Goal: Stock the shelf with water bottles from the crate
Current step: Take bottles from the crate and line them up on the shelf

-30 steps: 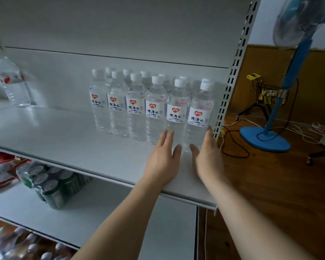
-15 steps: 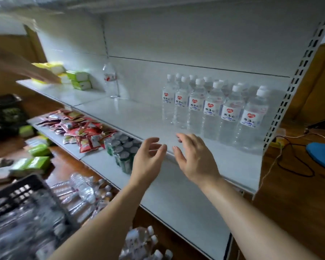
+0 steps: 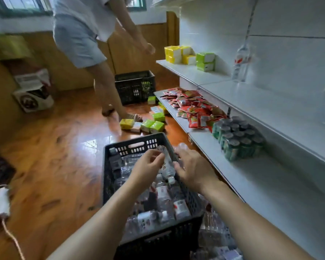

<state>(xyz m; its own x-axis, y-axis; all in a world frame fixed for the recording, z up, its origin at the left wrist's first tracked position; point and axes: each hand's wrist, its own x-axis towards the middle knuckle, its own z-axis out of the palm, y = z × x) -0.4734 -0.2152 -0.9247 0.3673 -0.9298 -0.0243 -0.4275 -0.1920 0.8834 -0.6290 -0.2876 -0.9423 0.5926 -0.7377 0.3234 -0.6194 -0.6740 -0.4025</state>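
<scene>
both hands (image 3: 148, 167) off the shelf (image 3: 270, 102), now over the crate (image 3: 109, 166).

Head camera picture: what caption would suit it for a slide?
Both hands, left and right, reach over the black crate of water bottles.

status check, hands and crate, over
Left hand and right hand open over black crate, holding nothing. Water bottles loose inside. Nothing blocking.
</scene>
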